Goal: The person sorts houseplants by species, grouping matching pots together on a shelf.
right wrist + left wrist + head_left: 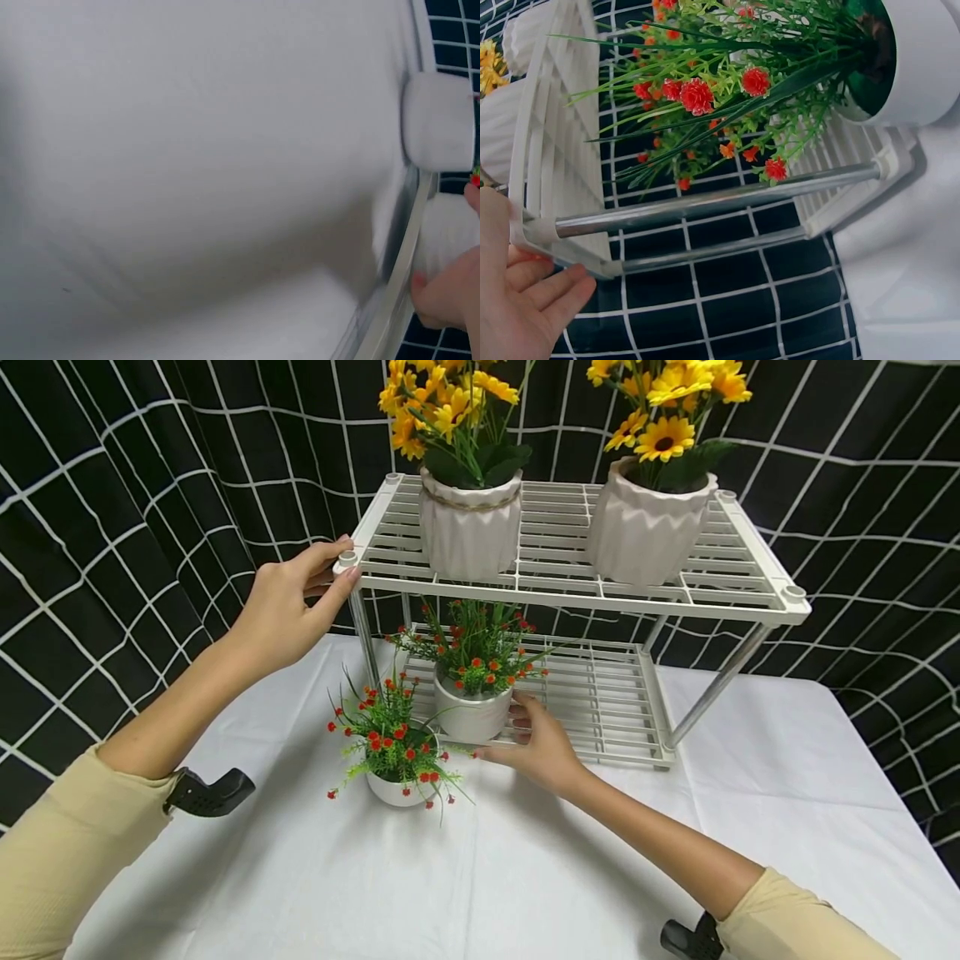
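At the front left corner of a white two-tier shelf rack (570, 600), my left hand (281, 610) grips the upper tier, thumb in front and fingers round the side. My right hand (543, 747) holds the right side of a white pot (472, 714) of red-flowered greenery on the lower tier. In the right wrist view, thumb and fingers spread around that pot (442, 236). A second white pot (401, 792) with red flowers stands on the cloth, just in front of the rack's left post.
Two ribbed white pots of yellow sunflowers, one left (471, 539) and one right (648, 531), stand on the upper tier. Metal posts (716, 689) join the tiers. A white cloth (525, 893) covers the table; a black curtain (112, 527) with white grid lines hangs behind.
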Motion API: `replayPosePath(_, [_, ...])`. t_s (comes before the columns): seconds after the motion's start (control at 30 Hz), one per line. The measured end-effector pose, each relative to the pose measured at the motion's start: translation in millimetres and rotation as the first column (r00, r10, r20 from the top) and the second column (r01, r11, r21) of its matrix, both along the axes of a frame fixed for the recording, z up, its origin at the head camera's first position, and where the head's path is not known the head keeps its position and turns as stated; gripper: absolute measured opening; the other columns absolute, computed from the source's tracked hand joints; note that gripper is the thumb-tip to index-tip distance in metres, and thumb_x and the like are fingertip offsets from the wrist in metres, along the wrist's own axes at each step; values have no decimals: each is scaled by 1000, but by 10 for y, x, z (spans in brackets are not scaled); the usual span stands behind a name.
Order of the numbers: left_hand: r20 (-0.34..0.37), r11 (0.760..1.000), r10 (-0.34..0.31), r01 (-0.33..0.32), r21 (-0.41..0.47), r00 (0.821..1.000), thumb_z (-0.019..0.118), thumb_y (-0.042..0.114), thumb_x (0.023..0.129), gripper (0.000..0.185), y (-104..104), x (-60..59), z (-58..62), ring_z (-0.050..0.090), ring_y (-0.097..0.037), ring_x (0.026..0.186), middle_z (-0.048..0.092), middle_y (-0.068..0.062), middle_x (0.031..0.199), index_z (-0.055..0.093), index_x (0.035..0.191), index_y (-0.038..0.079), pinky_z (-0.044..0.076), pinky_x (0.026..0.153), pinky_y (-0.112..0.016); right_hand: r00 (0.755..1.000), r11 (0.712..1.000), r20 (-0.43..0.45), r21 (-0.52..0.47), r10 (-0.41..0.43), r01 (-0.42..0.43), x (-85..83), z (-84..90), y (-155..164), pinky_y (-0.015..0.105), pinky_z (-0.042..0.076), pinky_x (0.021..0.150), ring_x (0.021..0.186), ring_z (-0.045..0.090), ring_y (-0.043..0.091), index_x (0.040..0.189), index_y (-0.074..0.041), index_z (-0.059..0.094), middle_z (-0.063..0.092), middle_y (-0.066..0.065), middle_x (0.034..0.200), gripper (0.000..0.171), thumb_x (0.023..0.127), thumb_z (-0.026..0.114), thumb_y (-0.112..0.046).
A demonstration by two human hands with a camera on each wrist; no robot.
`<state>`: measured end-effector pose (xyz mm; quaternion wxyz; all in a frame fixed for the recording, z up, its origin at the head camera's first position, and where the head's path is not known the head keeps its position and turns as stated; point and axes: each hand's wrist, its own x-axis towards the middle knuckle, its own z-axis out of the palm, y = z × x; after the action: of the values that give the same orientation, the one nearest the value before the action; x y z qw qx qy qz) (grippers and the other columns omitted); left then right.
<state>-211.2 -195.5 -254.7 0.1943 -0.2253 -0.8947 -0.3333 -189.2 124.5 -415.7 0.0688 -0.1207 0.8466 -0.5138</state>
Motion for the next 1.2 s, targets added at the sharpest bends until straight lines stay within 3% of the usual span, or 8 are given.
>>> replayPosePath(0.27, [9,1000,4,-4,-2,1000,55,18,110,46,5,-3,-5,69,-44,121,61,-27,146,54,148,-7,57,104,-54,999,999,-23,-1,-35,35,200,-42,-23,52,50,116,138,54,45,159,8,33,53,30,150,97,83,90,-11])
replayPosePath(0.57, [14,1000,8,-8,5,1000,56,18,110,45,1,14,4,69,-44,122,58,-24,150,55,148,-7,57,105,-54,998,997,-57,-69,-31,27,441,-102,-139,50,53,112,129,59,42,147,8,49,62,25,139,78,82,90,-7])
replayPosePath(1.2, [24,1000,10,-10,11,1000,57,17,110,45,14,15,12,67,-44,124,57,-23,152,55,148,-7,56,106,-55,991,987,-82,-111,106,-115,525,-172,-505,53,55,109,126,63,42,147,2,54,62,21,141,75,81,90,-7])
